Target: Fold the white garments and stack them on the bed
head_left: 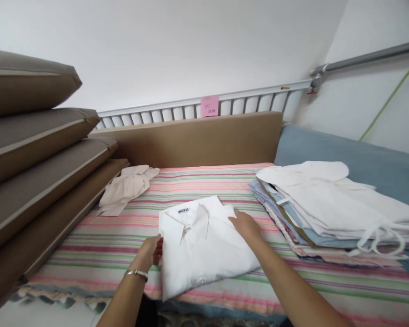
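A white collared shirt (204, 250) lies folded on the striped cloth in front of me, collar at the top and slightly turned. Black lettering shows inside its neck. At the shirt's left edge, my left hand (150, 252) is closed with the thumb against the fabric and the fingers curled at the side, partly hidden. My right hand (247, 225) pinches the shirt's upper right edge between thumb and fingers. A metal bracelet (137, 273) circles my left wrist.
Stacked brown cushions (37, 154) rise at the left, beside a crumpled beige cloth (127, 188). Folded garments (330, 204) with white ones on top are piled at the right. A brown board-like panel (197, 143) stands at the back before a railing with a pink note (209, 106).
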`<state>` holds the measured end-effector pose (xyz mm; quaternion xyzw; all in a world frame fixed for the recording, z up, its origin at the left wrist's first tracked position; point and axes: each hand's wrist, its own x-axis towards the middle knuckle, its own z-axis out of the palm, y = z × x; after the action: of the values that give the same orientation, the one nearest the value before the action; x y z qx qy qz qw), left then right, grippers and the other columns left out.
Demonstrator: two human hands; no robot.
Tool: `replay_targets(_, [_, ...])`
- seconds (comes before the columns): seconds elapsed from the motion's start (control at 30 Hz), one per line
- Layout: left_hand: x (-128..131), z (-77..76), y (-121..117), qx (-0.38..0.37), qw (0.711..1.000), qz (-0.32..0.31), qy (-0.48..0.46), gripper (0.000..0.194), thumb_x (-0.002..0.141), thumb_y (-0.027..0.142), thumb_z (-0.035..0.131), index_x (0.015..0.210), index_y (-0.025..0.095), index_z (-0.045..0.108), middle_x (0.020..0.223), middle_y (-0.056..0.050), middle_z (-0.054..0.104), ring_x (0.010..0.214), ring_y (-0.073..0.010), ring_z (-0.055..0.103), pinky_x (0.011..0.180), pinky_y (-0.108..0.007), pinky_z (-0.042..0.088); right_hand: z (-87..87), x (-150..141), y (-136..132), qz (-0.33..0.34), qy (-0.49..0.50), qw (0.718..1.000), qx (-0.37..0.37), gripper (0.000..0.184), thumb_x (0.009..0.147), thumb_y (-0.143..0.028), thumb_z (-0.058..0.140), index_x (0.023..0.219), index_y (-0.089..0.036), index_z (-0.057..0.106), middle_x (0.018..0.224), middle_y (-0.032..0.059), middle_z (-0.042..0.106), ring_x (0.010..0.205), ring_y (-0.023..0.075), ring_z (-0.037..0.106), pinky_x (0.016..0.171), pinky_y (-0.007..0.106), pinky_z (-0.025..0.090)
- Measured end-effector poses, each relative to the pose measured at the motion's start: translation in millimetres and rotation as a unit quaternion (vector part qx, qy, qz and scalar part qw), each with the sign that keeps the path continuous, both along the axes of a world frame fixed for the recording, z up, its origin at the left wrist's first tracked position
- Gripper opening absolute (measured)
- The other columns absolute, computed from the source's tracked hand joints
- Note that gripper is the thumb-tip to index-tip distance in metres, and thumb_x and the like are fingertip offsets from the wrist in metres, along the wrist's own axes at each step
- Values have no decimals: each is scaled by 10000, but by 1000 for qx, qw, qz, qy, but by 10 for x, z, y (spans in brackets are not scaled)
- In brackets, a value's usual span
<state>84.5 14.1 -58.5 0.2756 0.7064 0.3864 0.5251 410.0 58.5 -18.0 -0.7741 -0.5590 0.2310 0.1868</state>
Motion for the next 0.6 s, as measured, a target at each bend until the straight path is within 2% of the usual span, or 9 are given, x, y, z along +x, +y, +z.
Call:
replay_targets(0.13, [30, -4, 21, 8, 1000, 4, 26, 401, 502, 537, 655, 504, 184, 464, 419, 37, 420, 387, -99, 369, 441, -253, 274, -9, 36, 9, 46, 66, 996, 33, 280, 818, -311, 503, 947, -141, 685, 958, 130, 689, 967, 283, 612, 826, 365, 430])
replay_targets(0.23, [61, 98, -50, 102, 991, 7, 82, 404, 510, 558, 650, 636, 188, 549, 500, 39, 489, 497, -132, 447, 504, -261, 318, -28, 90, -15, 81, 165, 982, 51, 326, 851, -375, 456, 944, -153, 675, 865, 75, 708, 836, 226, 652, 735, 306, 476])
replay_targets(0.3, [46, 128, -103, 195, 965, 13, 175, 388, 600, 562, 595, 756, 207, 595, 650, 11, 606, 658, -175, 540, 605, -273, 376, -81, 145, -24, 102, 309, 945, 45, 373, 848, -430, 458, 1017, -152, 640, 863, 74, 710, 782, 202, 661, 712, 305, 496])
replay_targets(0.37, [3, 69, -125, 240, 932, 9, 271, 353, 672, 542, 535, 808, 225, 610, 750, -11, 661, 753, -212, 581, 683, -296, 400, -161, 202, -11, 95, 421, 902, 0, 385, 802, -447, 528, 1003, -133, 628, 822, 86, 710, 736, 196, 664, 715, 326, 509])
replay_targets(0.4, [-26, 7, -119, 237, 925, -6, 298, 329, 675, 524, 530, 790, 227, 613, 741, -20, 668, 751, -225, 591, 695, -307, 405, -203, 228, 10, 82, 442, 893, -29, 366, 769, -431, 573, 959, -124, 633, 791, 91, 709, 721, 199, 664, 715, 339, 512])
replay_targets(0.47, [-89, -143, -76, 199, 936, -48, 286, 277, 621, 482, 569, 703, 220, 603, 671, -30, 660, 702, -234, 599, 676, -317, 416, -270, 269, 86, 48, 415, 906, -74, 287, 721, -376, 626, 850, -120, 642, 734, 87, 704, 713, 213, 664, 708, 356, 515])
replay_targets(0.53, [-147, -262, -8, 144, 965, -72, 208, 273, 568, 463, 603, 670, 210, 592, 614, -32, 639, 637, -228, 594, 613, -316, 425, -302, 291, 212, 22, 372, 924, -79, 205, 696, -321, 645, 747, -122, 637, 718, 94, 699, 770, 247, 662, 719, 378, 506])
replay_targets(0.6, [-183, -293, 65, 71, 992, -57, 85, 325, 569, 484, 603, 718, 195, 591, 609, -28, 629, 582, -206, 584, 544, -303, 424, -305, 282, 369, -8, 325, 944, -64, 162, 679, -291, 658, 662, -136, 616, 753, 106, 698, 900, 285, 636, 776, 387, 480])
